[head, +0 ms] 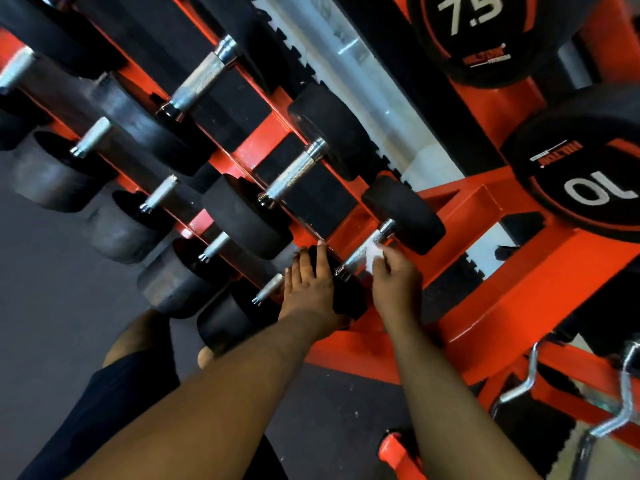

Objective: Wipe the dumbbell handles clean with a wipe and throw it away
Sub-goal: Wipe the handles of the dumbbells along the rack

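I see the white wipe (pixel 374 252) pinched in my right hand (pixel 394 285) against the handle (pixel 363 251) of the nearest dumbbell; my left hand (pixel 308 289) lies flat, fingers straight, on its black head (pixel 346 299), on the red rack (pixel 485 306).

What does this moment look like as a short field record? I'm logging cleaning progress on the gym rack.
setting: orange dumbbell rack holding rows of black dumbbells
left hand: rests flat on the near dumbbell's black head
right hand: presses a white wipe against the handle
handle being wiped: knurled metal, nearest dumbbell on the upper row
wipe state: in use, not yet discarded
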Action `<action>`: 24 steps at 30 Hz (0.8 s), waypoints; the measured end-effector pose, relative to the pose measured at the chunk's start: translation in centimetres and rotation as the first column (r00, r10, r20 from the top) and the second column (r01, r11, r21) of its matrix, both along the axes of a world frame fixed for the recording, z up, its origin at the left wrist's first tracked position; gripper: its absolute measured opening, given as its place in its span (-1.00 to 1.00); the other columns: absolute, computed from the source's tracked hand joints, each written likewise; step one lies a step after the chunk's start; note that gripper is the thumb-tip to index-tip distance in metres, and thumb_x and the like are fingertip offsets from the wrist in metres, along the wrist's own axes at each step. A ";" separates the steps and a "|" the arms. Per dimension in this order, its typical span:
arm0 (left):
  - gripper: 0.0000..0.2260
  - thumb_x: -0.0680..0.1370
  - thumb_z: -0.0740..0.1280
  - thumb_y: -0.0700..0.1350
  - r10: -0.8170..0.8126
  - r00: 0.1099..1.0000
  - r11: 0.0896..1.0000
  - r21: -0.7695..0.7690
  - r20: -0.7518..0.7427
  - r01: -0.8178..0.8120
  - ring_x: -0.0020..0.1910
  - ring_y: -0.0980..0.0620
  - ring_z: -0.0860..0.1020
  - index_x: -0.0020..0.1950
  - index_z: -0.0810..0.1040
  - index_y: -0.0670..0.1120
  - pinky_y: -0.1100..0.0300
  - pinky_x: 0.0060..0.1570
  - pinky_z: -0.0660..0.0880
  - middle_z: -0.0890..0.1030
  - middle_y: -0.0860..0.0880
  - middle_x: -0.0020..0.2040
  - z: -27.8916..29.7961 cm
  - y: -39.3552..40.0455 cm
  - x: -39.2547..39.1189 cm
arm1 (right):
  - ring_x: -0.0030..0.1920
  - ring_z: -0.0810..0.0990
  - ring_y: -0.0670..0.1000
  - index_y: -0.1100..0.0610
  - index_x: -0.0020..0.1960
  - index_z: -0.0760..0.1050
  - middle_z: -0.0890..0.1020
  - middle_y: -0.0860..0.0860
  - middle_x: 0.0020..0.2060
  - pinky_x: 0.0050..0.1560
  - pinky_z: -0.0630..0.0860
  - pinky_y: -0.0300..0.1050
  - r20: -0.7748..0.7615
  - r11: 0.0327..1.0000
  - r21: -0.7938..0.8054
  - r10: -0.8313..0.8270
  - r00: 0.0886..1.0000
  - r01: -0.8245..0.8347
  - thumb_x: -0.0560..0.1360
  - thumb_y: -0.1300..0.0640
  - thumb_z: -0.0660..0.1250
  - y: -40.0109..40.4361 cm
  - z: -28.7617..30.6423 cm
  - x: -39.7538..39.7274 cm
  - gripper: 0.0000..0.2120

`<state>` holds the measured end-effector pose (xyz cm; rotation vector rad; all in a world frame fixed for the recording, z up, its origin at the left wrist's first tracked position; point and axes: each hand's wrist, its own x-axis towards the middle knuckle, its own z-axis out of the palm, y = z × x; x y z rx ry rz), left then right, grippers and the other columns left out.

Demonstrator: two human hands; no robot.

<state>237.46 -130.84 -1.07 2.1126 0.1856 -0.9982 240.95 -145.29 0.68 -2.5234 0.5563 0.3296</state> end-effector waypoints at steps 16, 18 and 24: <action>0.35 0.23 0.65 0.16 0.015 1.000 1.000 -0.020 0.005 -0.015 0.64 -0.13 -0.23 0.65 -0.29 -0.08 -0.12 0.61 -0.16 -0.19 -0.17 0.66 -0.6 0.4 0.1 | 0.63 -0.07 0.10 0.16 0.64 -0.05 0.02 0.09 0.63 0.56 -0.13 0.24 -0.640 0.241 -0.440 0.591 0.490 -0.865 0.52 0.16 -0.21 -1.4 -0.3 1.2 -0.33; 0.35 0.23 0.66 0.15 0.008 1.000 1.000 -0.013 -0.007 -0.008 0.64 -0.14 -0.24 0.65 -0.30 -0.06 -0.12 0.61 -0.17 -0.20 -0.17 0.66 -0.6 0.4 0.1 | 0.63 -0.08 0.09 0.16 0.65 -0.02 0.00 0.09 0.63 0.57 -0.05 0.24 -0.656 0.240 -0.376 0.613 0.440 -0.895 0.54 0.10 -0.12 -0.9 -0.5 -0.8 -0.33; 0.35 0.24 0.66 0.14 -0.007 1.000 1.000 -0.003 -0.002 0.007 0.64 -0.15 -0.24 0.64 -0.30 -0.06 -0.13 0.60 -0.17 -0.19 -0.19 0.66 -0.6 0.4 0.2 | 0.63 -0.10 0.08 0.15 0.65 -0.08 -0.04 0.07 0.64 0.58 -0.05 0.17 -0.551 0.399 -0.474 0.561 0.618 -0.785 0.52 0.23 -0.11 -1.8 0.2 1.5 -0.31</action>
